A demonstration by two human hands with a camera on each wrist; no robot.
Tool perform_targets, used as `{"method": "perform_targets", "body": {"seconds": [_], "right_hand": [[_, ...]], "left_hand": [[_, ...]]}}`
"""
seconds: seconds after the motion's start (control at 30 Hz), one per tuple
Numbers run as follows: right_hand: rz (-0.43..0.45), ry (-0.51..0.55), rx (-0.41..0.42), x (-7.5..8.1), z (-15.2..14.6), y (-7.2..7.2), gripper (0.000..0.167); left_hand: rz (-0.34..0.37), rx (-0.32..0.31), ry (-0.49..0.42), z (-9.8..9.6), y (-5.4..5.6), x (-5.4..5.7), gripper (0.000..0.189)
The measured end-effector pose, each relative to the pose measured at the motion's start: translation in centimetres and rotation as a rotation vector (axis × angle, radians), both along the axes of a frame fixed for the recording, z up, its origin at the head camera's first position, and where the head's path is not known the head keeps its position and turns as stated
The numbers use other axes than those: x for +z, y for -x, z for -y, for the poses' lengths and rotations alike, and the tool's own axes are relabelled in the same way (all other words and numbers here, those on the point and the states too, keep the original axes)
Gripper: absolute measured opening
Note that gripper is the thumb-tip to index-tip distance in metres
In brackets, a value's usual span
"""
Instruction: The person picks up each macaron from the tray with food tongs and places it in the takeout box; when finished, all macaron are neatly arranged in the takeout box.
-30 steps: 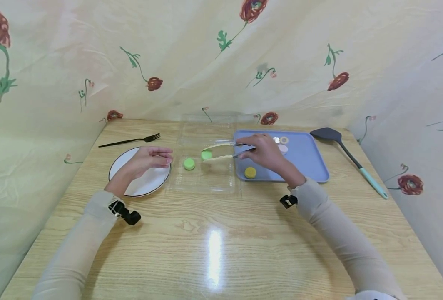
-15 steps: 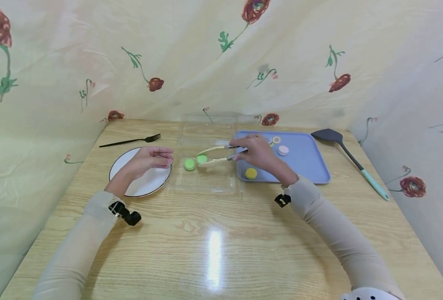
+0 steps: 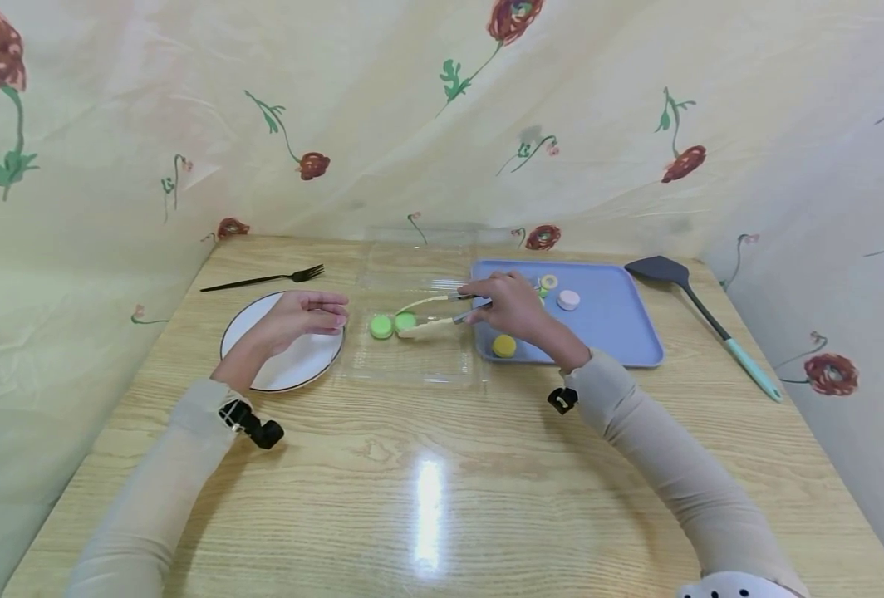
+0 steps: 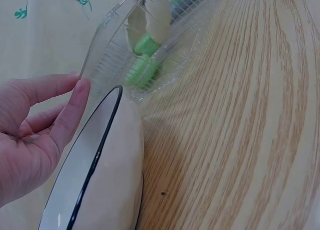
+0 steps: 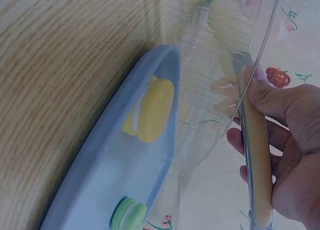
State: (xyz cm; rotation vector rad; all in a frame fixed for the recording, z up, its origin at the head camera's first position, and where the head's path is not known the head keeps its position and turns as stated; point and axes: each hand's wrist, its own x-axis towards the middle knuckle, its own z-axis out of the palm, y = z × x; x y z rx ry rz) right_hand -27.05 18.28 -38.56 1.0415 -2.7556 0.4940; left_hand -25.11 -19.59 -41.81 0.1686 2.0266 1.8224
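My left hand (image 3: 296, 320) reaches over the white plate, its thumb and a finger pinching the near edge of the clear plastic box (image 4: 102, 39). With my right hand (image 3: 513, 306) I grip metal tongs (image 3: 433, 324) that have cream tips. The tips stand on either side of one green macaron (image 3: 405, 323), low inside the box. Right beside it lies another green macaron (image 3: 381, 326). In the right wrist view, the box wall lies in front of the tongs' tips.
A blue tray (image 3: 614, 332) right of the box bears a yellow macaron (image 3: 504, 345), a pale pink macaron (image 3: 568, 300) and further small pieces partly behind my right hand. The dark-rimmed white plate (image 3: 292, 365), black fork (image 3: 262, 281) and spatula (image 3: 699, 307) lie around.
My right hand has moved left with the tongs, bringing the held green macaron down beside the other one. The tongs' tips now look slightly wider apart. My left hand has stayed in place.
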Motion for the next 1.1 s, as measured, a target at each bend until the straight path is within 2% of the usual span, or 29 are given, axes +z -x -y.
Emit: {"method": "perform_targets", "body": {"seconds": [0.23, 0.53, 0.8, 0.93, 1.1], "right_hand": [[-0.026, -0.019, 0.001, -0.1, 0.1, -0.1, 0.049], [0.057, 0.021, 0.008, 0.0, -0.1, -0.2, 0.053], [0.06, 0.074, 0.034, -0.3, -0.6, -0.2, 0.056], [0.031, 0.089, 0.046, -0.3, -0.9, -0.5, 0.058], [-0.054, 0.086, 0.061, -0.4, -1.4, -0.9, 0.058]], "left_hand": [[-0.006, -0.004, 0.001, -0.1, 0.0, 0.0, 0.053], [-0.008, -0.002, -0.015, -0.2, 0.0, 0.0, 0.055], [-0.014, 0.004, -0.015, -0.1, -0.1, 0.0, 0.053], [-0.02, 0.0, -0.003, -0.2, -0.2, 0.1, 0.055], [-0.014, -0.001, 0.0, -0.2, -0.2, 0.1, 0.055]]}}
